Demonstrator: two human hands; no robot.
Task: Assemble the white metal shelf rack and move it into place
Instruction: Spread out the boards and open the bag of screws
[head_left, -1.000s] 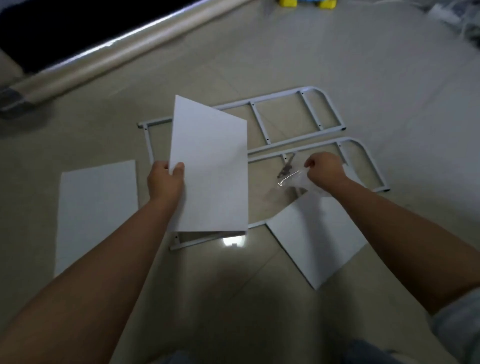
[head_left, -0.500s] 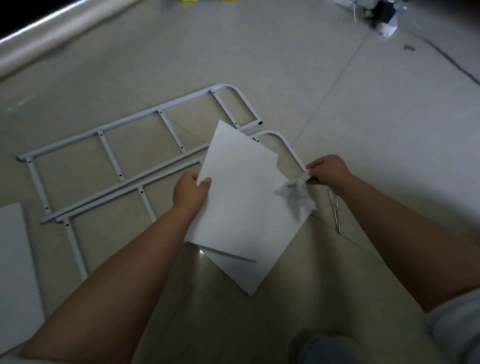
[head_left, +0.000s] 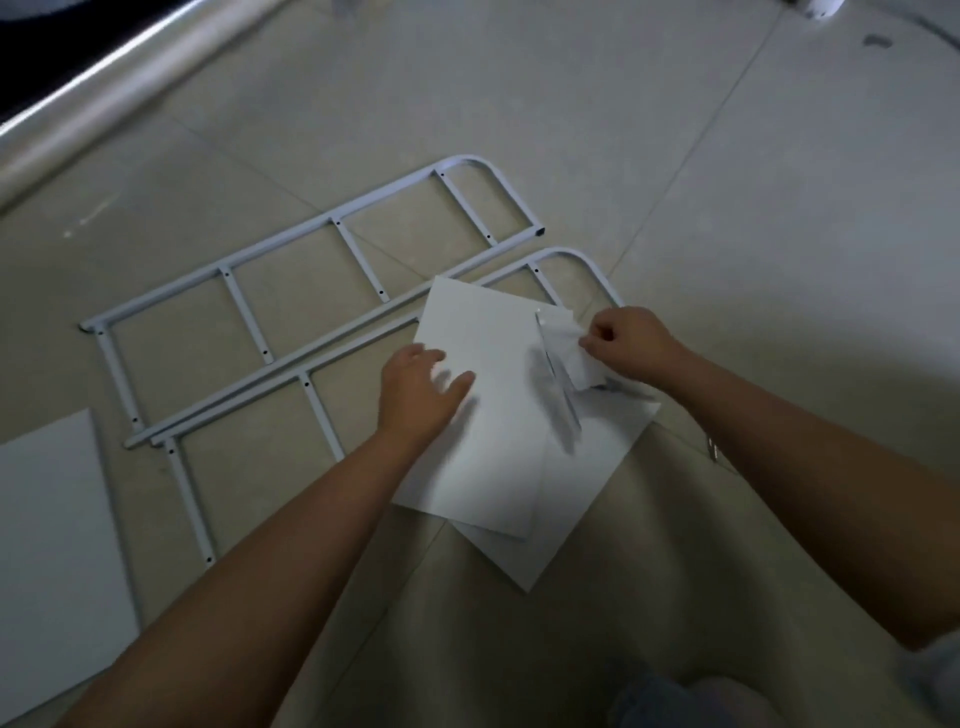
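Note:
Two white ladder-like side frames lie flat on the tiled floor, the far frame (head_left: 337, 228) beside the near frame (head_left: 239, 395). A white shelf panel (head_left: 488, 441) lies across the near frame's right end, on top of a second panel (head_left: 582, 499). My left hand (head_left: 421, 395) rests on the top panel's left edge with fingers and thumb spread over it. My right hand (head_left: 628, 340) pinches a clear plastic hardware bag (head_left: 566, 353) just above the panels; its contents are blurred.
A third white panel (head_left: 47, 545) lies on the floor at the lower left. A long pale roll or rail (head_left: 104, 98) runs diagonally across the top left. A small metal piece (head_left: 714, 448) lies on the floor beside my right forearm.
My left hand has lowered the upright panel onto the second panel and loosened its grip. My right hand has carried the bag over the panels. The view has swung right.

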